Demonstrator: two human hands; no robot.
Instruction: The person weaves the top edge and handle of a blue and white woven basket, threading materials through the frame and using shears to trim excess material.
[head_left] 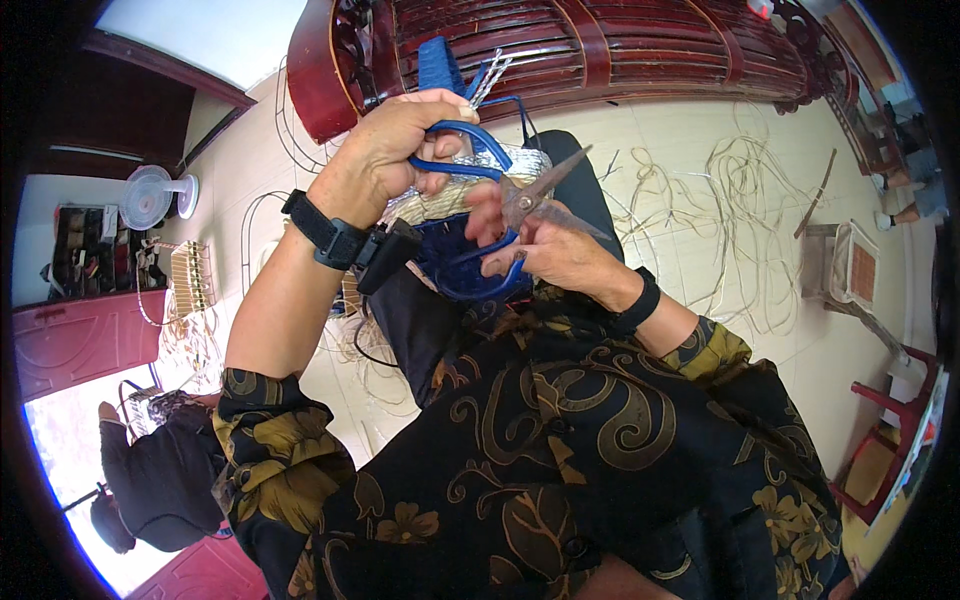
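A pair of scissors [522,203] with blue handles and worn, rusty-looking blades is held over my lap, its blades spread apart and pointing right. My left hand [385,145] is closed around the upper handle loop. Fingers of my right hand [565,262] wrap the scissors near the pivot and lower handle. Behind and below them lies a partly woven piece [445,203] of cream, white and dark blue strips, largely hidden by my hands. A wide blue strap [438,66] and several braided white cords [490,75] stick up beyond my left hand.
A dark red wooden bench [490,50] stands ahead. Loose cream strips [745,190] lie tangled on the tiled floor at the right, near a small stool [855,265]. At left are a white fan [148,197], a wire-like rack [190,280] and another person in black [165,480].
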